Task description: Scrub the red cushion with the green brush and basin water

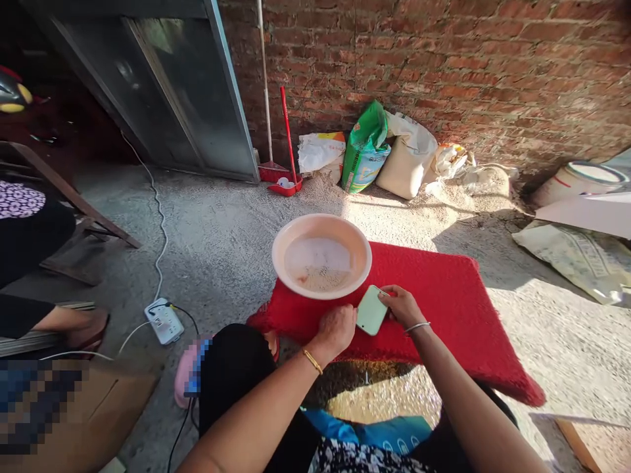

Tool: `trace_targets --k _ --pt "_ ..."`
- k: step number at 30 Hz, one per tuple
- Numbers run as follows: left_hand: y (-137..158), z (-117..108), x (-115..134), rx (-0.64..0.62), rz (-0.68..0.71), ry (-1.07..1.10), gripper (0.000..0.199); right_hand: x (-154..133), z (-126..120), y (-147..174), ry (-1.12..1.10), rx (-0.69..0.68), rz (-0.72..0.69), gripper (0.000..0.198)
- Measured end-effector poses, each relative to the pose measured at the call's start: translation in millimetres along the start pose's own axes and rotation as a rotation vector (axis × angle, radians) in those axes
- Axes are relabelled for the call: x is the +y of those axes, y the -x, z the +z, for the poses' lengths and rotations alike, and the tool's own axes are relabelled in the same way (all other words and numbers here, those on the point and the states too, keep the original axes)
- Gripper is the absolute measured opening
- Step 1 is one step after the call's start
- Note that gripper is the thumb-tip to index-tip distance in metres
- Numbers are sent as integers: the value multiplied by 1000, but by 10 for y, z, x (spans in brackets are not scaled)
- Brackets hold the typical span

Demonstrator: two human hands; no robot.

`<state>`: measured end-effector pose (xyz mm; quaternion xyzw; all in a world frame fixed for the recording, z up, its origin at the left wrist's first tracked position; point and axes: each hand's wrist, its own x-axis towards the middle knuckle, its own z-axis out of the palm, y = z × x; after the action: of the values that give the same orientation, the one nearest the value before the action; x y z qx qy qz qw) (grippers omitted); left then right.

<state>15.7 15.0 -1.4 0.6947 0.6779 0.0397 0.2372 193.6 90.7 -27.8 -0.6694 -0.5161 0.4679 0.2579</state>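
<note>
A pale green, flat rectangular piece with rounded corners (371,310) is held tilted above the red cloth (424,282); its exact kind is unclear. Gripping its left edge is my left hand (338,330), fingers curled in. My right hand (401,306) pinches the upper right edge between thumb and fingers. Just beyond my hands, a peach-coloured basin (321,293) stands at the cloth's far left corner. Shallow water seems to lie in it, with light and shadow across the bottom. Whatever is under the green piece is hidden.
A power strip (164,321) with cords lies on the floor at left. Another person's foot (86,328) shows there too. By the brick wall stand a red dustpan (286,188), a green sack (365,151), a beige sack (405,164) and a bucket (566,187).
</note>
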Motion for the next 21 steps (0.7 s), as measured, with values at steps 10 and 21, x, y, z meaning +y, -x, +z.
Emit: trace_targets --k 10,21 --pt "331 -67 -36 -66 94 6 42 -75 16 171 -108 -123 7 40" --pt "317 -152 -262 -102 77 41 34 4 375 517 393 230 -288 52"
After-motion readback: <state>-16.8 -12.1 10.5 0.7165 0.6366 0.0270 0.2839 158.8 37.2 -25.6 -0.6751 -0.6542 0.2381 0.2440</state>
